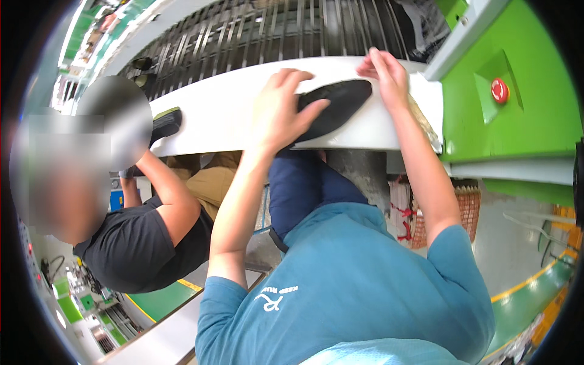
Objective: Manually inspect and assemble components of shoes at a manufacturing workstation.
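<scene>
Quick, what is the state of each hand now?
Left hand: open, fingers spread, resting on the black sole-shaped piece.
Right hand: fingers on the far edge of the white surface, beside the piece; grip cannot be told.

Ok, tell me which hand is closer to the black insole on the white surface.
Left. The left hand lies on the near end of the black insole, fingers over it. The right hand is at its far tip, on the white surface.

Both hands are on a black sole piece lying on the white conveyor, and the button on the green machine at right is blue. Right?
Not quite: the button is red, not blue, as the head view shows. The left hand and right hand do touch the black sole piece on the white conveyor, beside the green machine.
</scene>
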`<action>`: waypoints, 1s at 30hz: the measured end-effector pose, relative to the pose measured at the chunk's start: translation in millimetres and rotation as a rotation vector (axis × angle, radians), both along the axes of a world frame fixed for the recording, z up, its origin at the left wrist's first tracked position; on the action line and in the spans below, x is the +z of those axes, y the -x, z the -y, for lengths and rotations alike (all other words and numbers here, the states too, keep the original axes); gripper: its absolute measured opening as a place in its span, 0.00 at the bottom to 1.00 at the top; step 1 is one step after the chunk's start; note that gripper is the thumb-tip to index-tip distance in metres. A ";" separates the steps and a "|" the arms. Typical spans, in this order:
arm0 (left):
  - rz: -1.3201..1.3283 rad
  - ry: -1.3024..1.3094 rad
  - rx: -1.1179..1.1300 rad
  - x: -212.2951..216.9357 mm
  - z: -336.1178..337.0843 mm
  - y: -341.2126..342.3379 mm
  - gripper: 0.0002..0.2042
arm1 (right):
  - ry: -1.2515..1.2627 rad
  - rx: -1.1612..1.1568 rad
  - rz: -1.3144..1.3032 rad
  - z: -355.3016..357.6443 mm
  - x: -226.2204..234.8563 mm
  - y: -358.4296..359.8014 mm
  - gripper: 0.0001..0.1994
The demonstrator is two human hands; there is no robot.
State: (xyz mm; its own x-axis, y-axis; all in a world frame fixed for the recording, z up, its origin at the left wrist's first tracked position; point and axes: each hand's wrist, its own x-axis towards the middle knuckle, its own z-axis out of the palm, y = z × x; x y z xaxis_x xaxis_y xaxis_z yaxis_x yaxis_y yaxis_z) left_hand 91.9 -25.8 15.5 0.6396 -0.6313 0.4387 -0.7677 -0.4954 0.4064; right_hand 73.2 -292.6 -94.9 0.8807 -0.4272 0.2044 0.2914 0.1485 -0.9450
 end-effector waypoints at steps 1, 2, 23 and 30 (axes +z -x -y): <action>-0.135 -0.013 -0.001 -3.6 18.0 -4.3 0.24 | 0.065 -0.056 -0.005 0.3 -1.6 1.3 0.18; -0.056 -0.052 -0.021 -7.7 36.3 -10.8 0.27 | 0.052 -0.074 0.029 -0.2 -3.1 2.6 0.17; -0.569 0.660 0.138 -27.5 -83.8 48.4 0.20 | 0.195 -0.225 0.022 -4.0 0.8 -3.5 0.19; -0.554 0.720 0.056 -70.4 -60.0 74.4 0.33 | 0.503 -0.115 0.099 -13.0 7.7 1.5 0.14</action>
